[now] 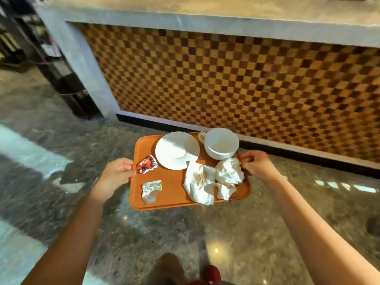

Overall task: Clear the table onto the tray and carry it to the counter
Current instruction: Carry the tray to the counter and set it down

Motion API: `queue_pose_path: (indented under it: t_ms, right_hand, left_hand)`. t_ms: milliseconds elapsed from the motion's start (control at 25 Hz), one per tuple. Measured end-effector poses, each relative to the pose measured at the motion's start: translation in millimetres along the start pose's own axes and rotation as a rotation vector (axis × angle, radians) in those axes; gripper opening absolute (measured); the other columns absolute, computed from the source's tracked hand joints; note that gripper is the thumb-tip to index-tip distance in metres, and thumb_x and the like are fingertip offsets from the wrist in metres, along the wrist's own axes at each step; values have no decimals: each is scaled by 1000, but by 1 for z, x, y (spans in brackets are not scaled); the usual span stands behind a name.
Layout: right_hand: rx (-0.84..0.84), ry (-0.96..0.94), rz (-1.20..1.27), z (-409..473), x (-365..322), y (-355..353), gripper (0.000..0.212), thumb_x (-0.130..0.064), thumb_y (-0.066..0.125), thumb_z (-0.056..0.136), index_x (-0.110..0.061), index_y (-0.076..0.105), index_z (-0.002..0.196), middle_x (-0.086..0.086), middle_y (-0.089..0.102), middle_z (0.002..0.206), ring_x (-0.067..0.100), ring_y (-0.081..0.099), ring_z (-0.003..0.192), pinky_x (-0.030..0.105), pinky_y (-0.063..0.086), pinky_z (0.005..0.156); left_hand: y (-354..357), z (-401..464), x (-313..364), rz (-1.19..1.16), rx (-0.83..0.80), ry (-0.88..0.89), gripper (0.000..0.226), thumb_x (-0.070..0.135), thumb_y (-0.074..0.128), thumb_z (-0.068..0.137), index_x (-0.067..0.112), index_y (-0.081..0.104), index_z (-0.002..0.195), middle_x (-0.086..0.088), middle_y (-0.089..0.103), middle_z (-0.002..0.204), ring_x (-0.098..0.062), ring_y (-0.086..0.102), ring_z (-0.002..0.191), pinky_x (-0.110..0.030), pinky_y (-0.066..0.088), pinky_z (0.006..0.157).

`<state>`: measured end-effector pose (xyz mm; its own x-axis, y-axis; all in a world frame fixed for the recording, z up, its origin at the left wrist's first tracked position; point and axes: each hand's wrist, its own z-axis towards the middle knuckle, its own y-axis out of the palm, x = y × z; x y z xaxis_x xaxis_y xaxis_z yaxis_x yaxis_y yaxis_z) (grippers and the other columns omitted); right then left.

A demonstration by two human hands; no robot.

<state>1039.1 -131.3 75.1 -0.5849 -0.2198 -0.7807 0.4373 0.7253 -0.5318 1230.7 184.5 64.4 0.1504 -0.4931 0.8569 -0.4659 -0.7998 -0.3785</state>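
An orange tray (170,192) is held level in the air above the floor. My left hand (118,171) grips its left edge and my right hand (258,163) grips its right edge. On the tray lie a white saucer (176,150), a white cup (221,144) at the far right corner, crumpled white napkins (211,179), a red wrapper (148,163) and a torn white packet (151,191). The counter (205,11) with a pale top stands just beyond the tray.
The counter's front is a brown checkered panel (236,79) with a dark base strip (164,124). Dark shelving and a black stand (67,79) stand at the left. The floor (144,233) is glossy grey stone. My shoes (185,270) show at the bottom edge.
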Motion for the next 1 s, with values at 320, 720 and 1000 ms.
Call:
queue_pose_path:
  t_ms: [320,720,1000]
  right_hand:
    - [-55,-22,8,118,-104,84,13,2,57,80,-5,65,74,10,55,65,22,53,66,36,51,67]
    - [9,20,58,222,-230,144,22,4,48,85,-10,62,75,2,50,63,16,47,59,24,44,51]
    - [33,35,76,343,-312,166,17,2,53,85,-9,66,82,8,58,79,15,53,65,22,48,53]
  left_hand:
    - [-91,123,11,-41,64,-30,18,-7,58,82,6,61,95,-16,62,96,-25,54,89,-36,42,78]
    - [-187,288,81,-19,42,41,20,-6,59,83,14,59,88,-2,60,80,-12,57,66,-17,46,54]
    - [-220,420,134,40,26,115,20,-4,57,84,4,64,101,-5,67,79,-4,64,58,-14,50,53]
